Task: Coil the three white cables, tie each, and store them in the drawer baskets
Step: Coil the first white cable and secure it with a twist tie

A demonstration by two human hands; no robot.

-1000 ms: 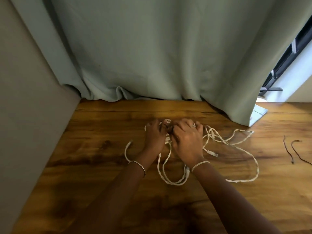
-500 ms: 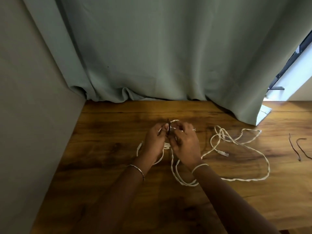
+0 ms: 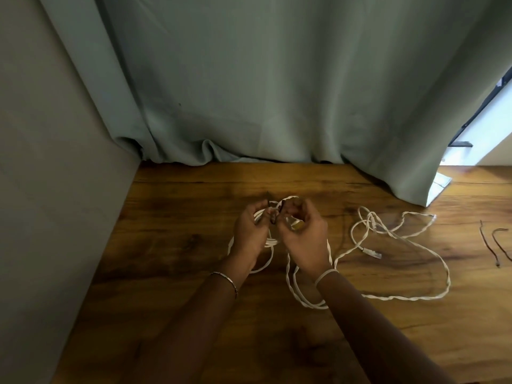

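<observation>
A coiled white cable [image 3: 263, 242] is held just above the wooden table [image 3: 194, 245] between both hands. My left hand [image 3: 249, 234] grips the coil, and its fingertips pinch one end of a dark twist tie [image 3: 274, 217] wrapped round the top of the coil. My right hand [image 3: 303, 236] pinches the other end of that tie. A loose twisted white cable [image 3: 388, 296] sprawls to the right, passing under my right wrist. Another loose white cable [image 3: 368, 231] with a plug end lies tangled beside it.
Two spare dark twist ties [image 3: 496, 245] lie at the far right of the table. A grey-green curtain [image 3: 277, 92] hangs along the back edge, and a plain wall [image 3: 55, 189] bounds the left side. No drawer or basket is in view.
Both hands have lifted slightly and drawn apart, pulling the ends of the dark tie out to either side. The camera view has shifted left, so the loose cables sit further right.
</observation>
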